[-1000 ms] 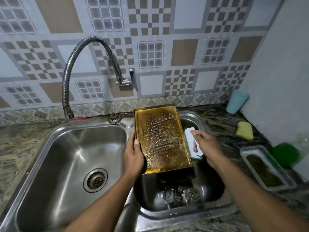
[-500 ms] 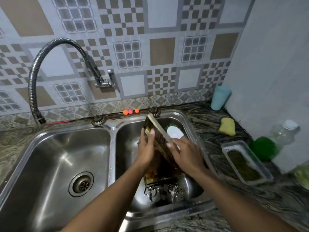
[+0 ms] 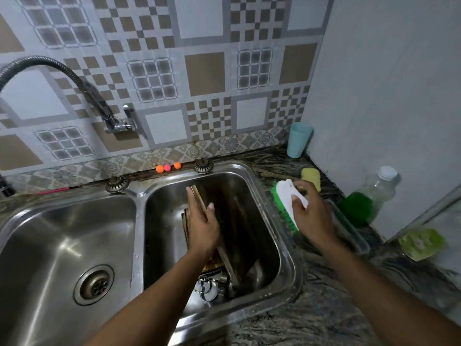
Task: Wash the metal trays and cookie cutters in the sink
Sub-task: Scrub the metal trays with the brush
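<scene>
A brown metal tray (image 3: 234, 221) stands on edge inside the right sink basin (image 3: 269, 216), leaning against a second tray behind it. My left hand (image 3: 203, 226) grips the top edge of the upright tray. Shiny metal cookie cutters (image 3: 209, 287) lie at the near bottom of that basin. My right hand (image 3: 311, 213) holds a white scrub brush with green bristles (image 3: 287, 203) over the counter, just right of the basin's rim.
The empty left basin (image 3: 50, 245) has a drain (image 3: 93, 284). A flexible faucet (image 3: 74, 83) arches at the left. On the granite counter stand a yellow sponge (image 3: 310, 177), a teal cup (image 3: 298, 139), a bottle of green liquid (image 3: 366, 201) and a small tray (image 3: 354, 231).
The tray went from being held flat above the basin to standing on edge inside it. My right hand moved with the brush from the tray out over the counter at the right.
</scene>
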`<state>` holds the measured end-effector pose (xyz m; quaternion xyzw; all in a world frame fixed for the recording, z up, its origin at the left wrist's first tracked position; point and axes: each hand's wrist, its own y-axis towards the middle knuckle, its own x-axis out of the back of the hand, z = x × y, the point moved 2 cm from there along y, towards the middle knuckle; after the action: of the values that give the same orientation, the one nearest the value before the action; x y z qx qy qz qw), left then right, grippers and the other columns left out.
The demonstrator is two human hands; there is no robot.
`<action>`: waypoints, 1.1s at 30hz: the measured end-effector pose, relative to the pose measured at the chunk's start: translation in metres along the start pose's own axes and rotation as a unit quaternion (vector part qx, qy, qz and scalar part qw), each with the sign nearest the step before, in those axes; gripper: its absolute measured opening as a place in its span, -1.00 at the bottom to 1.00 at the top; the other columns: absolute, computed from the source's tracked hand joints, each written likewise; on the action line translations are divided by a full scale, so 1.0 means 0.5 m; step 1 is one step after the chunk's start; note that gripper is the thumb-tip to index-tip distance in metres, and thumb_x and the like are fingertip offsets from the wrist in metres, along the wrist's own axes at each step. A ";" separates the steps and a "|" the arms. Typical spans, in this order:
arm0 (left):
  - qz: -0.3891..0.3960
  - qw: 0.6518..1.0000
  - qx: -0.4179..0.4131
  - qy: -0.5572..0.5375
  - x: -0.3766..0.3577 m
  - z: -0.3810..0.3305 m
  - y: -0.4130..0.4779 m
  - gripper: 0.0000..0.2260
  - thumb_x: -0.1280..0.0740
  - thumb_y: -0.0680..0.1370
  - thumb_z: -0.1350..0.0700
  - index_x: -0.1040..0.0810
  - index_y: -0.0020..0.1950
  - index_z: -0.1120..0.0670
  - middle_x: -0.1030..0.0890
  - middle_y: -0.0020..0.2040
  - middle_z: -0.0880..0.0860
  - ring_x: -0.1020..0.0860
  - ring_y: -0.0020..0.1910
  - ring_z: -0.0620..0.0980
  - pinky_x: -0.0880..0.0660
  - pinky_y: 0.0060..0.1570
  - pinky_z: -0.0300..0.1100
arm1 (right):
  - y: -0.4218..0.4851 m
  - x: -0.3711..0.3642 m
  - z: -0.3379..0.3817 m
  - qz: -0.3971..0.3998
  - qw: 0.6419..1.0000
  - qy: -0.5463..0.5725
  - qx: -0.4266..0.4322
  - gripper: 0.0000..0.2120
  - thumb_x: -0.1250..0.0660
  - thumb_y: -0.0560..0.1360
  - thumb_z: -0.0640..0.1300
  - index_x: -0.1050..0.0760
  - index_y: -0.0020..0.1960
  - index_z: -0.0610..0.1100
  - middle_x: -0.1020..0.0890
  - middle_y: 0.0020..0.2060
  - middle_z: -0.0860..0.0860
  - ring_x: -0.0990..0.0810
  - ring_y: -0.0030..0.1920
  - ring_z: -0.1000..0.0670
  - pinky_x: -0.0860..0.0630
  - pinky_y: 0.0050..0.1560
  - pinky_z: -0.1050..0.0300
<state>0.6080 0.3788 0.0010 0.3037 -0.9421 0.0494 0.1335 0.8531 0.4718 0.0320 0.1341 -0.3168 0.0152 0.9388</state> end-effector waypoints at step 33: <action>-0.063 0.994 -0.085 -0.008 0.091 -0.020 -0.017 -0.56 -0.19 0.70 0.15 -0.33 0.57 -0.11 -0.49 0.39 -0.27 -0.50 0.33 -0.25 -0.44 0.33 -0.24 | -0.038 -0.243 0.251 0.027 0.990 0.046 0.133 -0.58 -0.20 0.58 -0.05 -0.47 0.43 0.04 -0.65 0.20 -0.08 -0.61 0.19 -0.08 -0.54 0.19 0.04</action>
<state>0.5796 0.3484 0.0232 0.3507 -0.9228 -0.0419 0.1540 0.6839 0.4275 0.0502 0.2484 -0.2721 0.0890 0.9254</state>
